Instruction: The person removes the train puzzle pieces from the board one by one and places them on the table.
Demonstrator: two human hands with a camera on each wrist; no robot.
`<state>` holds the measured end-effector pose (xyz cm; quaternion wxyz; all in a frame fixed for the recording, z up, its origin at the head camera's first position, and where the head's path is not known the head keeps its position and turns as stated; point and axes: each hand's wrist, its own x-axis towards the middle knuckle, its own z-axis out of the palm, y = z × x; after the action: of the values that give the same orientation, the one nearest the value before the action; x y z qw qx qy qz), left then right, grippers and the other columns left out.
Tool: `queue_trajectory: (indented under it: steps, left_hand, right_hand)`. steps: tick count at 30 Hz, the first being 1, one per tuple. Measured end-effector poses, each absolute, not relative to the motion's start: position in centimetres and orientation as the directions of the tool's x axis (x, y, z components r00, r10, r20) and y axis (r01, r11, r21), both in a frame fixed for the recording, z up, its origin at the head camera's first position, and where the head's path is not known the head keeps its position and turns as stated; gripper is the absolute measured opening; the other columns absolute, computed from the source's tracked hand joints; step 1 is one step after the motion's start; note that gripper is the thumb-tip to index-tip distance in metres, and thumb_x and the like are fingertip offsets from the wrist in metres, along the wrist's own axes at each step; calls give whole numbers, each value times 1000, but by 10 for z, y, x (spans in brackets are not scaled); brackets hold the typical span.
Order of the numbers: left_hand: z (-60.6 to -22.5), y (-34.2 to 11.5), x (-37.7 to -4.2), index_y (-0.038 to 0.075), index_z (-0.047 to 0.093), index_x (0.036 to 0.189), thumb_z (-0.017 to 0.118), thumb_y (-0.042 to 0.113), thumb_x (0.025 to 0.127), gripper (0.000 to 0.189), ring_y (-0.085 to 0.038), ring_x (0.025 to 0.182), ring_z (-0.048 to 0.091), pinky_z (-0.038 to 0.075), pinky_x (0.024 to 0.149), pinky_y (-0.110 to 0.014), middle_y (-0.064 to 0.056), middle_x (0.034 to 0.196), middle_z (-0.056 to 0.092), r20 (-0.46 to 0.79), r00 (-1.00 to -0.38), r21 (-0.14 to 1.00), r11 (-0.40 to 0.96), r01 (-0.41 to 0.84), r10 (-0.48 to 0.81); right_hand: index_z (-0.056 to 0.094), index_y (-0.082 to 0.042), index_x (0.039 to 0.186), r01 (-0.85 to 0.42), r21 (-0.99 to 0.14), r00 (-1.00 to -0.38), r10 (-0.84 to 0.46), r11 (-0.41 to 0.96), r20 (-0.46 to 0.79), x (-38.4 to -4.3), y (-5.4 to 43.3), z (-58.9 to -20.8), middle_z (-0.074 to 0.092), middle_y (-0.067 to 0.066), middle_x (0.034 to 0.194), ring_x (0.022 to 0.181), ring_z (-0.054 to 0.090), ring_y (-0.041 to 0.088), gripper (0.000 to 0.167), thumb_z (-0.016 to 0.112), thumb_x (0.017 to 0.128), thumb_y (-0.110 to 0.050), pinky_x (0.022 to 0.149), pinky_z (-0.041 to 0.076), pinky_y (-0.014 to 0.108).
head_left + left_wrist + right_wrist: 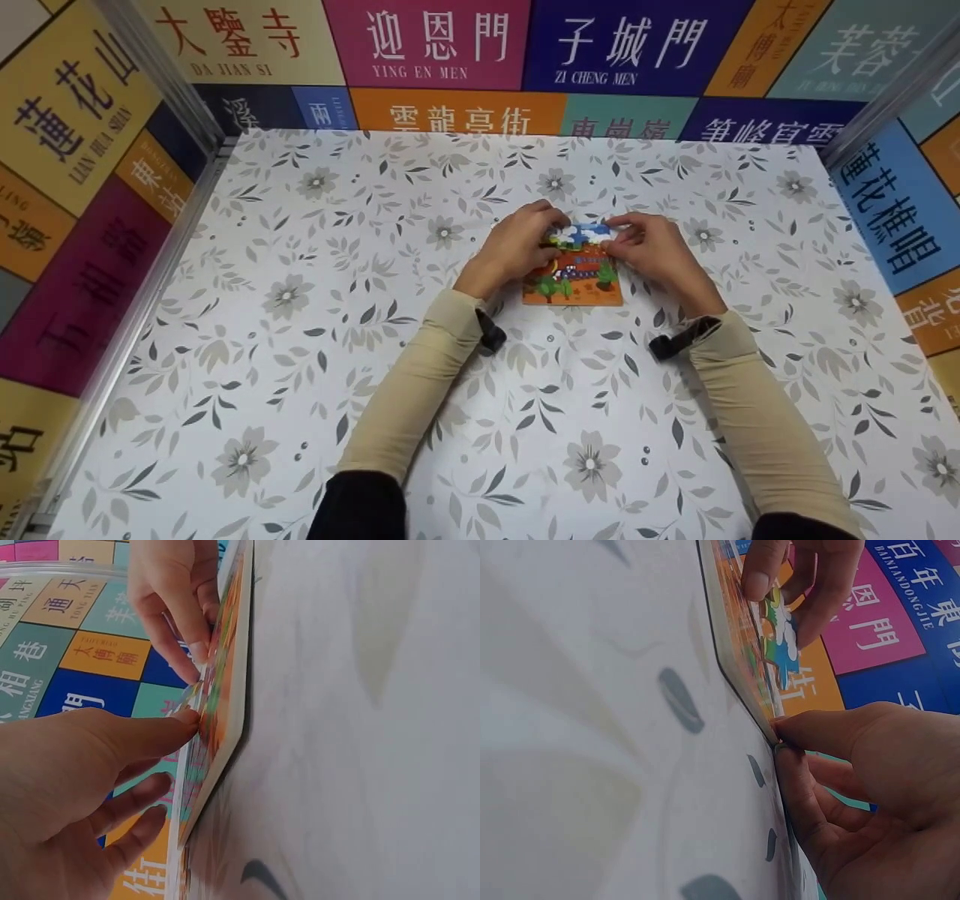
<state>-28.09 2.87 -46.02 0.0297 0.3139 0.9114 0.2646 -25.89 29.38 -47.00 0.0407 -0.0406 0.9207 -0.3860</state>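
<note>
A small jigsaw puzzle (574, 289) lies flat on the table, its picture an orange ground with green trees and a train. Along its far side is a blue, white and green puzzle piece (782, 641), raised at a tilt in the right wrist view. My left hand (517, 244) holds this piece between thumb and fingers at the puzzle's left side. On the other side, my right hand (656, 247) pinches the puzzle's far right corner with thumb and index finger. The fingers partly cover the puzzle's far edge.
A white tabletop (247, 337) with grey flowers and leaves surrounds the puzzle. Upright panels (435, 45) with coloured blocks and large characters stand along the back and both sides. Dark straps (491, 330) sit at both wrists.
</note>
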Motion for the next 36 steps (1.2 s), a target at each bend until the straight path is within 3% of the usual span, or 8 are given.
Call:
queue_trajectory:
  steps: [7,19,36]
  left_hand:
    - [-458,15,-278,20,70,143,79,28,101,43,-16,126,65,54,110,-36,1,141,65,162,-825,530,657,536,542]
    - [-458,-26,-272,18,70,141,81,22,100,43,-22,118,70,58,100,-35,-2,136,68,300,-810,551,601,579,504]
    - [-460,-73,-271,17,70,141,82,16,98,45,-23,120,69,58,100,-39,-1,139,69,302,-850,595,612,522,432]
  right_hand:
    - [70,-9,142,-31,-717,-993,-104,696,-59,-259,294,-469,75,13,108,88,67,9,45,80,100,-24,74,51,18]
    - [69,-11,144,-15,-719,-991,-106,695,-81,-257,294,-467,75,14,111,90,67,12,48,80,100,-28,75,52,19]
    - [71,-10,140,-44,-710,-994,-102,703,-40,-257,294,-470,76,12,106,88,67,9,43,79,101,-26,75,50,18]
